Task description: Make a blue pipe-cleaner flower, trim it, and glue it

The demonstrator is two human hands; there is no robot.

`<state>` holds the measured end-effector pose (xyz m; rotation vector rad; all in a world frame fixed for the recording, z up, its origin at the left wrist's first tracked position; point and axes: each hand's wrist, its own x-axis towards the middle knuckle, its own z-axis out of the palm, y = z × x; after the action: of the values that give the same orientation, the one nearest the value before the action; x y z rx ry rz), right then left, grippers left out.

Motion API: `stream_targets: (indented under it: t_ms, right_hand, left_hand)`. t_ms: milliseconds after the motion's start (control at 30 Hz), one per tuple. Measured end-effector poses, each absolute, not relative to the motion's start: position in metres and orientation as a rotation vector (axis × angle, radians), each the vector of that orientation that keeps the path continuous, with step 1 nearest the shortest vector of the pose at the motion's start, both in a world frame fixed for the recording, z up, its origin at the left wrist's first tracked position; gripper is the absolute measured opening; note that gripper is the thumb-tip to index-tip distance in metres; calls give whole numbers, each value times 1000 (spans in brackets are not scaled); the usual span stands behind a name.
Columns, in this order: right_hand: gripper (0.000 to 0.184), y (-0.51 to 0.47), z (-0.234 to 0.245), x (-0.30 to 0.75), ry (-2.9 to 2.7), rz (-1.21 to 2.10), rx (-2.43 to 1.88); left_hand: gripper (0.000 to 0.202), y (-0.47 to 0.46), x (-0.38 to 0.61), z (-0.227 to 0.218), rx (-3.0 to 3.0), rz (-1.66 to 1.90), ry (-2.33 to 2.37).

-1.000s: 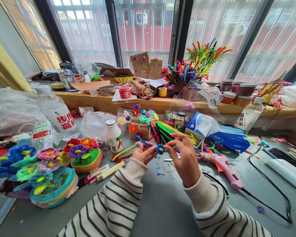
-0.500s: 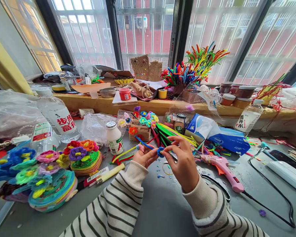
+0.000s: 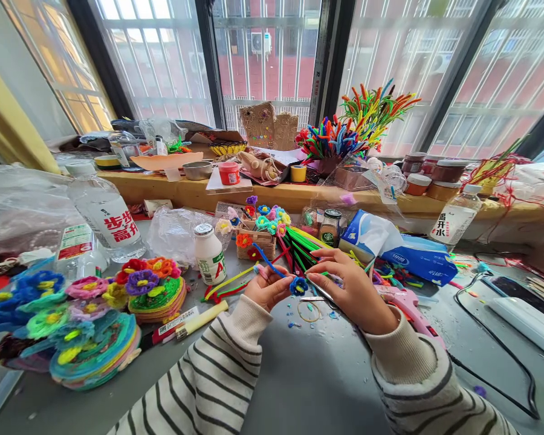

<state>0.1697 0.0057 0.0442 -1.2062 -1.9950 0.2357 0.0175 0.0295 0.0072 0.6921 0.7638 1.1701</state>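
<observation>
My left hand (image 3: 268, 289) pinches a small blue pipe-cleaner flower (image 3: 298, 286) with a yellowish centre. Its blue stem (image 3: 267, 260) slants up and left past the fingers. Just right of the flower is my right hand (image 3: 344, 287), palm down with fingers stretched and apart, holding nothing that I can see. Beneath it lie scissors (image 3: 314, 298), largely covered by the hand. A thin ring (image 3: 309, 312) and blue scraps are on the grey table below the flower.
Finished flower pieces (image 3: 90, 338) stand at left, near a glue stick (image 3: 204, 320) and white bottle (image 3: 211, 254). A flower basket (image 3: 256, 241) and green pipe cleaners (image 3: 306, 238) lie ahead. At right are a pink glue gun (image 3: 401, 297), its cord (image 3: 494, 380) and a blue tissue pack (image 3: 417, 260).
My right hand has let go of the blue flower and moved right, over the scissors, its fingers straightening. The flower now faces up in my left hand, which has barely moved.
</observation>
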Motion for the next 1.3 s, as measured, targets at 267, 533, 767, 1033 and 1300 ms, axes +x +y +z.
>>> stream_targets:
  t_ms: [267, 533, 767, 1033, 1300]
  right_hand:
    - [7, 4, 39, 163, -1997, 215, -1188]
    - [9, 2, 41, 163, -1989, 247, -1190]
    - [10, 5, 42, 167, -1973, 172, -1286]
    - [13, 14, 33, 186, -2090, 84, -1555]
    - [16, 14, 37, 192, -2065, 173, -1472]
  left_hand:
    - [26, 33, 15, 5, 704, 1109, 761]
    - [27, 31, 17, 4, 715, 1137, 742]
    - [28, 31, 17, 4, 723, 1127, 707]
    - [27, 30, 16, 4, 701, 1136, 714]
    - [30, 35, 13, -2, 716, 1084, 694]
